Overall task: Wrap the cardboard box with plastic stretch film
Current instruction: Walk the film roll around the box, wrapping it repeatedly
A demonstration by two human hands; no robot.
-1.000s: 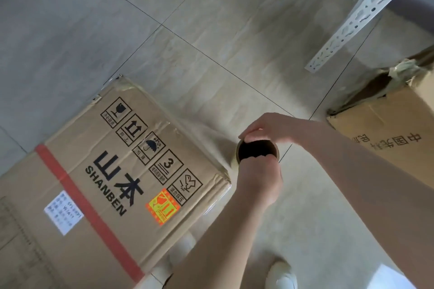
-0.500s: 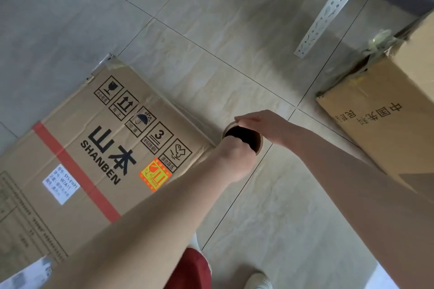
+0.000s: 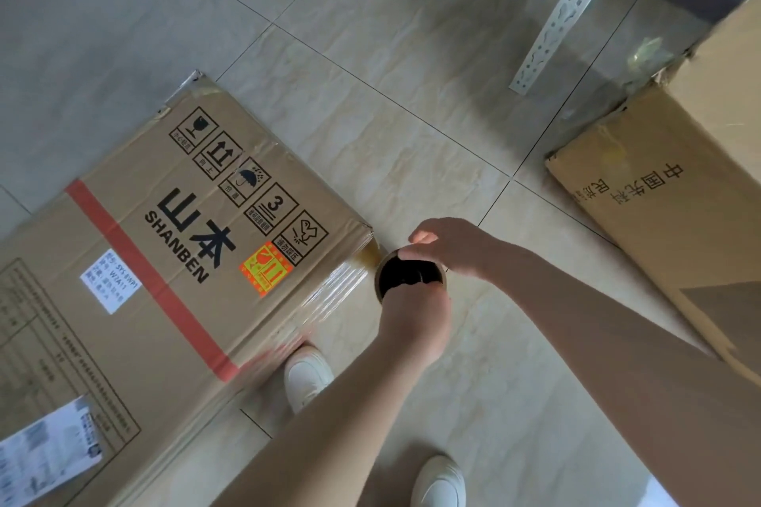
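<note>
Both grips are on the film roll (image 3: 412, 278). The left hand (image 3: 414, 325) hooks its fingers over the near rim into the core, and the right hand (image 3: 457, 247) pinches the far rim. I see the roll upright at the corner of the cardboard box (image 3: 173, 259) on the floor (image 3: 370, 53). Stretch film (image 3: 333, 294) clings, shiny, along the box's near side. I reckon it's thin, clingy and easily torn, so hold the stiff core ends.

One head-worn camera (wide-angle) looks steeply down at the floor (image 3: 370, 53), close above the left hand (image 3: 414, 325) and right hand (image 3: 453, 247) on the film roll (image 3: 401, 276).
</note>
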